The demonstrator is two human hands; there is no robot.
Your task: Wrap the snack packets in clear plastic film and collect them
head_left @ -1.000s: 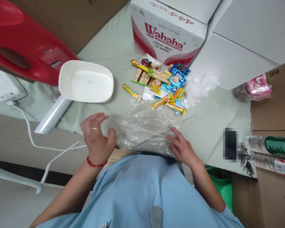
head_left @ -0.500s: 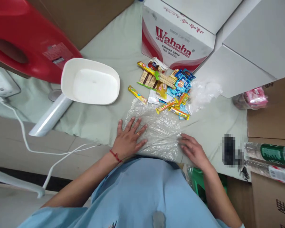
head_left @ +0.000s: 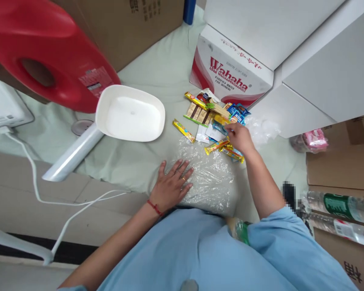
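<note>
My left hand (head_left: 172, 184) lies flat, fingers spread, on the left part of a crinkled sheet of clear plastic film (head_left: 210, 178) at the table's front edge. Beyond the film is a pile of small wrapped snacks. My right hand (head_left: 240, 137) reaches into it, its fingers pinched at the edge of a yellow snack packet (head_left: 221, 119); the fingertips are partly hidden. Around that hand are a blue packet (head_left: 219, 128), white packets (head_left: 215, 132), yellow stick-shaped snacks (head_left: 216, 146) and a pack of wafer-like bars (head_left: 198, 114). Another yellow stick snack (head_left: 183, 130) lies apart, to the left.
A white oval tub (head_left: 130, 135) and a roll of clear film (head_left: 73, 153) lie to the left, by a red jug (head_left: 57, 60). Behind the snacks stands a Wahaha carton (head_left: 227, 76). Crumpled clear plastic (head_left: 263, 129) and plastic bottles (head_left: 336, 206) are at right.
My right hand has left the film's right edge and moved up into the snacks, where the yellow packet has shifted. My left hand stays on the film. The view has moved slightly.
</note>
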